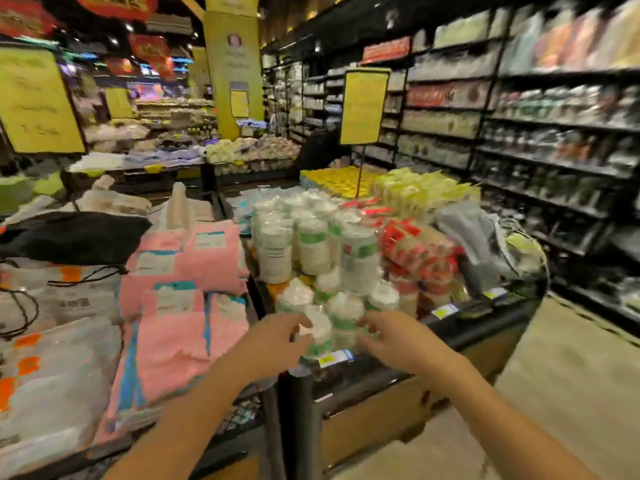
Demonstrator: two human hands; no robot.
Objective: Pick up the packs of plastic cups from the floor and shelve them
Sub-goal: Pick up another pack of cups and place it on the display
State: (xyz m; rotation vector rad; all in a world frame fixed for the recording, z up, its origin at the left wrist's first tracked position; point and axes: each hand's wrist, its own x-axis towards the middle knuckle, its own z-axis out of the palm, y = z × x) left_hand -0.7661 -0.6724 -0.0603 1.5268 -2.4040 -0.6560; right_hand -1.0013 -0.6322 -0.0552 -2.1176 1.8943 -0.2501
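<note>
1. Packs of cups [311,244] stand stacked on the shelf [467,336].
2. Left hand [277,339] and right hand [391,339] flank the front pack [341,317]; blur hides whether the fingers grasp it.
3. No packs show on the floor [571,375].

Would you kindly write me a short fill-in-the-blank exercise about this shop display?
The folded towels left of the cup packs are ___. The cup packs' labels are ___. The packets right of the cup packs are mostly ___. The sign on the pole behind them is ___.
Missing words: pink, green, red, yellow.
</note>
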